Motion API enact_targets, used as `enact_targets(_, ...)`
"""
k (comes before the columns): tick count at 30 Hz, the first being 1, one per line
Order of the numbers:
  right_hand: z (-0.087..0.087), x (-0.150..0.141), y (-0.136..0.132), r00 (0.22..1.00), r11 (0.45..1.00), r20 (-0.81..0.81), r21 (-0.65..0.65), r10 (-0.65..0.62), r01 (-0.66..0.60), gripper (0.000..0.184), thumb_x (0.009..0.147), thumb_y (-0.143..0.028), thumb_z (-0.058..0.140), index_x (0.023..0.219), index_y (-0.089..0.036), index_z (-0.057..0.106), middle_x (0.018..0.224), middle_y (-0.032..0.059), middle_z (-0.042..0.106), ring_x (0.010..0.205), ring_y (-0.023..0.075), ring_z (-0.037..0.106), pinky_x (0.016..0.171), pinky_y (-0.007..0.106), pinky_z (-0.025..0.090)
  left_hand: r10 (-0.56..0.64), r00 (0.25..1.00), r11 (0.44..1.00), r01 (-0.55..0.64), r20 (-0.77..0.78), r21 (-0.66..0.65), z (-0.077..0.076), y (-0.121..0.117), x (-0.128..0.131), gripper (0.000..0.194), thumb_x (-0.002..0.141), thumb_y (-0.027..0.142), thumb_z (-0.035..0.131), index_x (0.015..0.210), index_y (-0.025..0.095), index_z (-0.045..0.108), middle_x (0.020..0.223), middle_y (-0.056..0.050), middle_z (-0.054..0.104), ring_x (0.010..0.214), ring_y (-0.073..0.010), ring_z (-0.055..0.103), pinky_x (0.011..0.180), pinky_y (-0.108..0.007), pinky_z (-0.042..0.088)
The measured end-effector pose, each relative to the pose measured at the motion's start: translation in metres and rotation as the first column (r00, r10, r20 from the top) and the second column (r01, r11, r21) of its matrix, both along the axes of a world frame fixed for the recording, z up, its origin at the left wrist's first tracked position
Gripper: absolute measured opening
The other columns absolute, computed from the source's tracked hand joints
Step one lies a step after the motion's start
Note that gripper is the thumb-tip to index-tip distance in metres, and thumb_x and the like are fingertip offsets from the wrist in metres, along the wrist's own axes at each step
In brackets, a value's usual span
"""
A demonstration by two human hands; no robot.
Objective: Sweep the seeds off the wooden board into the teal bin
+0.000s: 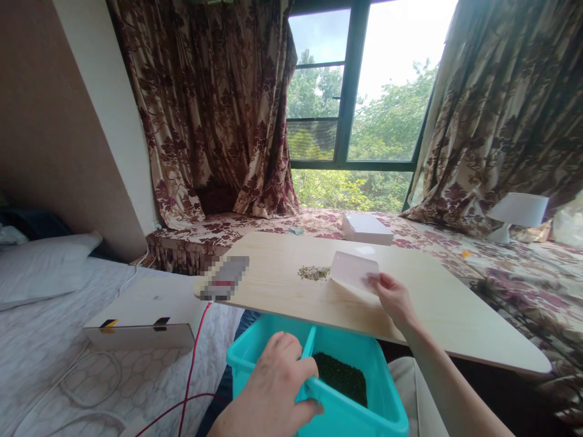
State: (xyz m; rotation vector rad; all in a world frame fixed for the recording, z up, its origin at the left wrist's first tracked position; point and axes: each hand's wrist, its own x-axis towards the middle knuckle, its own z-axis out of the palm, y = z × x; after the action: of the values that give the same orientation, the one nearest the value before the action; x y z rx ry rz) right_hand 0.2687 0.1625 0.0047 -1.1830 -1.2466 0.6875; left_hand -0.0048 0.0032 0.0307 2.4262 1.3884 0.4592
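My left hand (273, 388) grips the near rim of a turquoise plastic bin (368, 419) held below the wooden table's (437, 303) front edge; fingers curl over the rim beside its inner divider. Dark green granules (341, 376) lie in the bin's right compartment. My right hand (392, 297) pinches the near corner of a thin white plastic card (354, 270), tilted with its edge on the tabletop. A small pile of green-brown granules (314, 273) lies on the wood just left of the card.
A white box (367, 229) sits on the floral window seat behind the table. A white lamp (517, 212) stands at right. A flat white carton (146, 309), red cable (191, 364) and pillow (40, 264) lie on the bed at left.
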Motion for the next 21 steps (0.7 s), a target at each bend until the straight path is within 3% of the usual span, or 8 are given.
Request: enact_targets(21, 0.004, 0.008, 0.005, 0.982, 0.978, -0.060, -0.101, 0.179, -0.185, 0.037, 0.056, -0.047, 0.078, 0.080, -0.019, 0.073, 0.076, 0.0064, 0.075, 0.080, 0.0232, 0.069, 0.076, 0.033, 0.052, 0.020, 0.999, 1.000, -0.019, 0.039, -0.022, 0.005, -0.001, -0.007, 0.018, 0.072, 0.026, 0.073, 0.075, 0.021, 0.056, 0.089, 0.002, 0.049, 0.095, -0.0192, 0.043, 0.085, -0.032, 0.033)
